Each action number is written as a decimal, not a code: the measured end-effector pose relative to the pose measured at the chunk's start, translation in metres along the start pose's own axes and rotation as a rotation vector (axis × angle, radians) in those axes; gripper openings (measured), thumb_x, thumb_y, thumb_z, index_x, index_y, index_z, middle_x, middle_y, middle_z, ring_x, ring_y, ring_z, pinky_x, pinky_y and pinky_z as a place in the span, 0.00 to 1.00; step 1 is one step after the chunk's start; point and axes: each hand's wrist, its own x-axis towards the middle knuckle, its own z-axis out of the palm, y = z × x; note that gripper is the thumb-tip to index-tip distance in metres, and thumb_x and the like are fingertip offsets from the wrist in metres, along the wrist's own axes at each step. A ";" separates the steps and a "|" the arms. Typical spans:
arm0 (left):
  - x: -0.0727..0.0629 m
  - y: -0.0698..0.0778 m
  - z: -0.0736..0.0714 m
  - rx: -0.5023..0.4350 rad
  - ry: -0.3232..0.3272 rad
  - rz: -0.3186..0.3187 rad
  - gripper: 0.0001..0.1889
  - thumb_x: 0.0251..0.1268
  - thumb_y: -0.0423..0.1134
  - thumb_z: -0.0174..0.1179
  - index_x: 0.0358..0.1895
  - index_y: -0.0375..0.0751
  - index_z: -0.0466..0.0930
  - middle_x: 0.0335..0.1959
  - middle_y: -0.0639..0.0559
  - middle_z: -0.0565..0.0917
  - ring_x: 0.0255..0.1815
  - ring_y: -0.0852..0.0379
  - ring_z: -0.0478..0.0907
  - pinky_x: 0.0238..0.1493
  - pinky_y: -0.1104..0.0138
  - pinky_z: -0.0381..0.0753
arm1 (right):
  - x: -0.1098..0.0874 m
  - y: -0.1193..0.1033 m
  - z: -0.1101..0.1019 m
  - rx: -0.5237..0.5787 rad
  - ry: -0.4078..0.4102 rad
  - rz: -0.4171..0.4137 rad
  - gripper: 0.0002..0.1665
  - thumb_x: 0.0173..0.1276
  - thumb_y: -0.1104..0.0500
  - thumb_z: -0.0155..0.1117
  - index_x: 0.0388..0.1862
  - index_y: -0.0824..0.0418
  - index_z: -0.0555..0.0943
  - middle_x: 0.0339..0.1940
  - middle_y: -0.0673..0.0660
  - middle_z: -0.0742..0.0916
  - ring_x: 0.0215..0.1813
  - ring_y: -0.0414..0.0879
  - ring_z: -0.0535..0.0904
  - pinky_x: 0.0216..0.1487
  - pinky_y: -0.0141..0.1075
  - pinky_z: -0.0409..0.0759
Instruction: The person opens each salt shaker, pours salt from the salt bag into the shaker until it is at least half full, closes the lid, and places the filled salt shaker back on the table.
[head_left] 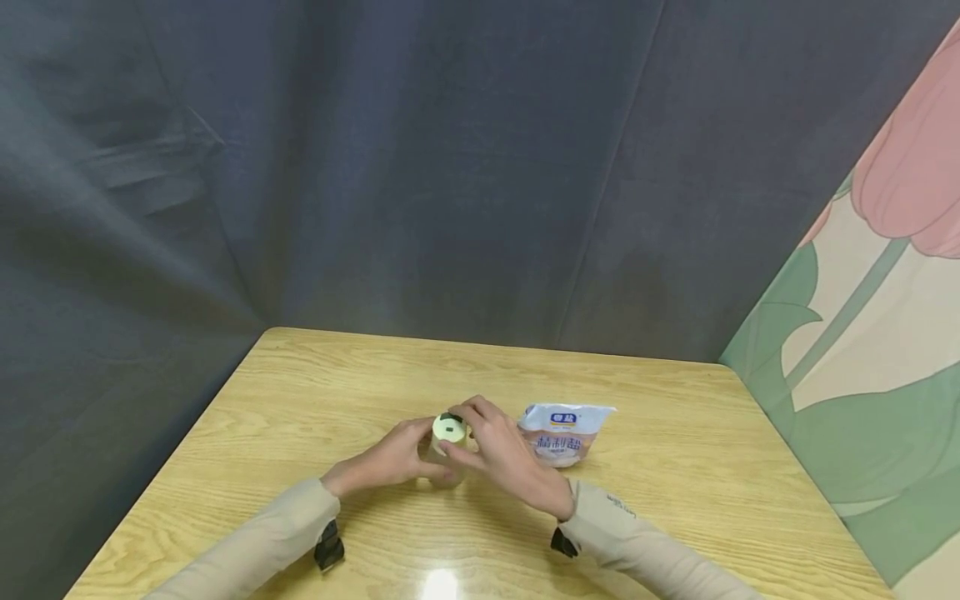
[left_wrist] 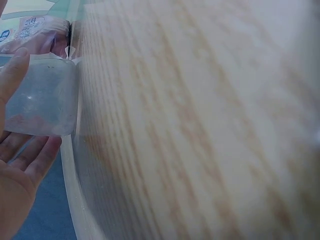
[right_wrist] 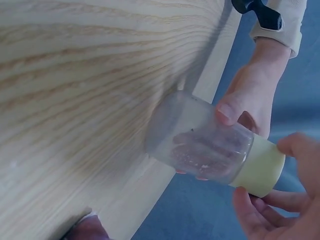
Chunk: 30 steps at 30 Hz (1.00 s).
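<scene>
A clear, see-through jar [right_wrist: 190, 132] with a pale yellow-green lid [head_left: 449, 428] stands upright on the table. My left hand [head_left: 386, 458] holds the jar's body from the left, thumb on the near side and fingers behind it. At the lid, my right hand [head_left: 510, 457] grips the rim between thumb and fingers, as the right wrist view shows. Inside, the jar looks mostly empty, with a few small specks on its wall. Just right of the jar, behind my right hand, a pink-and-white bag of salt [head_left: 558, 437] stands with its top edge up.
The light wood table [head_left: 360, 375] reaches back to a dark grey curtain [head_left: 450, 167]. A wall hanging with tulips [head_left: 862, 350] borders the right side. Black straps [head_left: 328, 546] sit under my sleeves.
</scene>
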 end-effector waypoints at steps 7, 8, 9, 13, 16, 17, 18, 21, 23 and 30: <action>0.001 0.000 0.000 -0.004 0.006 0.011 0.36 0.58 0.50 0.72 0.70 0.50 0.68 0.62 0.61 0.77 0.59 0.63 0.74 0.56 0.63 0.77 | 0.001 0.002 0.000 0.014 -0.019 -0.013 0.23 0.62 0.53 0.71 0.52 0.65 0.82 0.45 0.56 0.84 0.42 0.44 0.82 0.39 0.32 0.83; 0.001 -0.001 0.000 -0.001 0.008 0.014 0.36 0.59 0.50 0.72 0.70 0.49 0.68 0.61 0.60 0.77 0.59 0.62 0.74 0.57 0.63 0.77 | 0.002 0.002 0.000 0.012 -0.022 -0.017 0.23 0.62 0.54 0.71 0.52 0.65 0.82 0.46 0.56 0.84 0.42 0.44 0.82 0.39 0.32 0.83; 0.001 -0.001 0.000 0.003 0.012 0.018 0.36 0.59 0.50 0.72 0.69 0.48 0.69 0.61 0.59 0.77 0.59 0.62 0.74 0.57 0.63 0.77 | 0.002 0.002 -0.001 0.008 -0.025 -0.021 0.23 0.61 0.54 0.71 0.53 0.65 0.82 0.46 0.57 0.84 0.43 0.44 0.82 0.40 0.32 0.83; 0.001 -0.001 0.000 0.001 0.015 0.023 0.36 0.59 0.51 0.71 0.70 0.47 0.69 0.61 0.58 0.77 0.60 0.61 0.75 0.58 0.62 0.77 | 0.002 0.001 -0.001 0.012 -0.040 -0.021 0.24 0.62 0.55 0.70 0.54 0.67 0.81 0.47 0.57 0.83 0.44 0.45 0.81 0.41 0.33 0.83; 0.000 -0.001 0.001 -0.021 0.005 0.007 0.38 0.58 0.51 0.72 0.71 0.49 0.68 0.63 0.60 0.76 0.61 0.61 0.74 0.59 0.61 0.76 | 0.001 0.000 -0.001 0.011 -0.050 0.007 0.28 0.65 0.51 0.71 0.56 0.68 0.79 0.47 0.58 0.81 0.42 0.44 0.79 0.39 0.33 0.81; 0.000 -0.002 0.001 -0.027 0.000 0.004 0.38 0.57 0.51 0.72 0.71 0.50 0.67 0.63 0.60 0.76 0.61 0.61 0.73 0.59 0.61 0.76 | 0.000 -0.001 -0.001 0.006 -0.051 0.019 0.28 0.65 0.50 0.71 0.56 0.67 0.79 0.47 0.57 0.80 0.41 0.44 0.78 0.38 0.33 0.80; 0.000 -0.002 0.001 -0.030 -0.002 0.000 0.39 0.57 0.52 0.72 0.71 0.50 0.67 0.64 0.61 0.76 0.62 0.61 0.73 0.59 0.61 0.76 | 0.000 -0.001 -0.001 0.001 -0.050 0.031 0.29 0.65 0.49 0.72 0.56 0.67 0.79 0.46 0.57 0.79 0.40 0.43 0.77 0.37 0.33 0.79; 0.000 -0.002 0.001 -0.038 -0.014 0.001 0.40 0.57 0.53 0.72 0.72 0.50 0.66 0.66 0.61 0.74 0.64 0.61 0.71 0.61 0.60 0.74 | -0.001 -0.002 0.000 -0.005 -0.052 0.049 0.28 0.65 0.48 0.72 0.55 0.66 0.79 0.44 0.56 0.79 0.38 0.42 0.75 0.34 0.32 0.77; 0.000 -0.002 0.001 -0.035 -0.018 0.005 0.41 0.57 0.54 0.71 0.73 0.49 0.65 0.66 0.61 0.74 0.64 0.61 0.71 0.61 0.60 0.75 | -0.001 -0.001 0.000 -0.003 -0.052 0.047 0.26 0.66 0.49 0.71 0.54 0.66 0.80 0.44 0.55 0.80 0.38 0.42 0.76 0.35 0.32 0.78; 0.000 -0.001 0.000 -0.017 -0.006 -0.010 0.39 0.57 0.56 0.71 0.71 0.50 0.67 0.62 0.62 0.76 0.58 0.63 0.74 0.56 0.62 0.77 | 0.002 0.000 0.000 0.025 -0.047 -0.030 0.24 0.66 0.54 0.70 0.55 0.68 0.81 0.47 0.58 0.82 0.44 0.45 0.80 0.41 0.33 0.82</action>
